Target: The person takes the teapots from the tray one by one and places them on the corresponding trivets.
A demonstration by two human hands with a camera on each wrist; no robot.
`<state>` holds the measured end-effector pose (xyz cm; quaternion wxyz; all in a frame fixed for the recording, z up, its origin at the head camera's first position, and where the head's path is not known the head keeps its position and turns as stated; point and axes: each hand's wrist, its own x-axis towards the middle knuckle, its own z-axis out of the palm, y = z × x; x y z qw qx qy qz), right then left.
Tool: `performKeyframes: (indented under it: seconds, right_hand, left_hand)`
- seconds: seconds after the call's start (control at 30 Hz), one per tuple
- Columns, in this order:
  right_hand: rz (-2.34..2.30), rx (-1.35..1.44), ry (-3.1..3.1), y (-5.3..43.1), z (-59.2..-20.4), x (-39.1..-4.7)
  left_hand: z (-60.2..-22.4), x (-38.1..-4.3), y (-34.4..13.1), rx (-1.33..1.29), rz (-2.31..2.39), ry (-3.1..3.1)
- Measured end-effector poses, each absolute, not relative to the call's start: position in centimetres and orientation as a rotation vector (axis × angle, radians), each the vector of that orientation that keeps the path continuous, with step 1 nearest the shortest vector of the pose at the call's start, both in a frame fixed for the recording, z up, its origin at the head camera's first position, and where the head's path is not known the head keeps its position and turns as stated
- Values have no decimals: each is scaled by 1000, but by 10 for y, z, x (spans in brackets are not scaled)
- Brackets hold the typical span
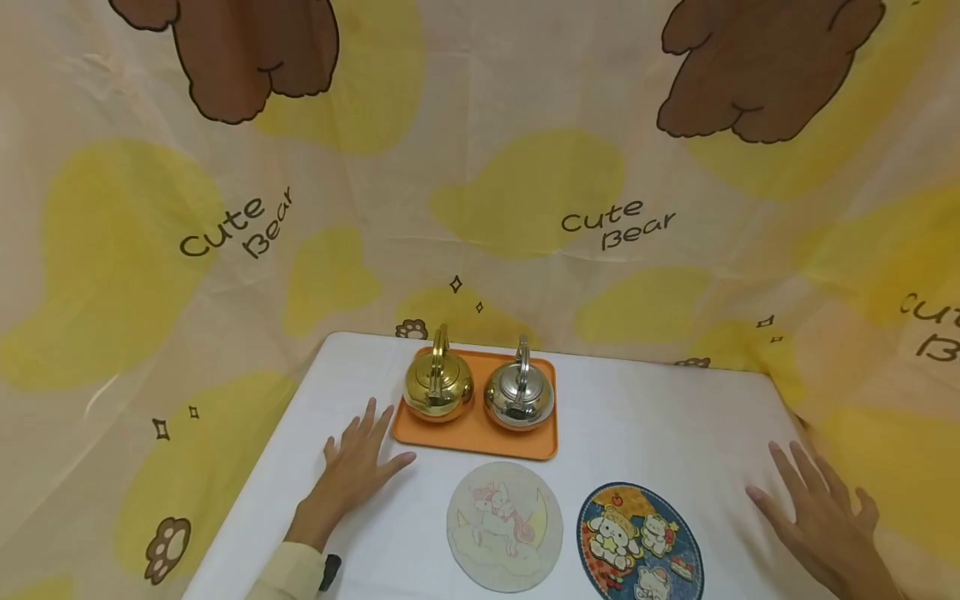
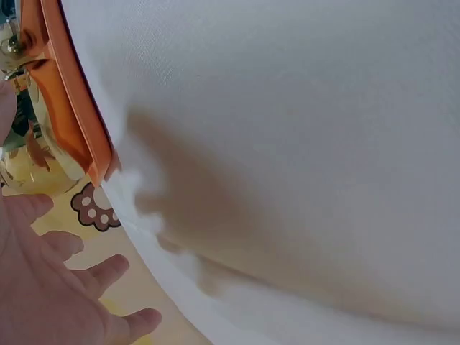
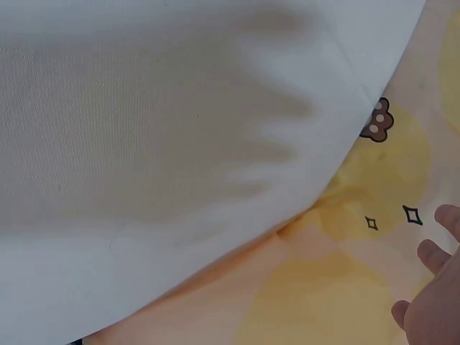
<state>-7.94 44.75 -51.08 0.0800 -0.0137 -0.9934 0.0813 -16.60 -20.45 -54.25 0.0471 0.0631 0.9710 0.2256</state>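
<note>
Left hand [image 1: 351, 477] and right hand [image 1: 821, 525] spread empty; gold kettle [image 1: 452, 390] and silver kettle [image 1: 535, 398] look slippery, best held by handles [image 1: 522, 367].

a white table [image 1: 660, 417] bears a tray [image 1: 477, 443] and two mats [image 1: 472, 558].

the left sleeve [image 1: 287, 573] is pale cream, with a small black piece [image 1: 330, 572] beside it.

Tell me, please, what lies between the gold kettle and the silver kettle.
In the head view, only a bare strip of the orange tray lies between the gold kettle and the silver kettle.
</note>
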Motion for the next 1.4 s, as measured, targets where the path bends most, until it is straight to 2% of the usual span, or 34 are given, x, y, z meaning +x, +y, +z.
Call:
performKeyframes:
  seconds: [0.5, 0.9, 1.17, 1.4]
  right_hand:
    - [272, -58, -2978, 447, -511, -78]
    - [322, -19, -2908, 442, -509, -75]
    - [639, 69, -2751, 416, -499, -83]
    - [818, -75, -2695, 376, -479, -92]
  left_hand:
    - [-556, -179, -190, 197, 787, 2902]
    - [-562, -177, -182, 223, 697, 2935]
    - [-558, -174, -182, 225, 706, 2909]
    - [-561, -176, -183, 211, 729, 2893]
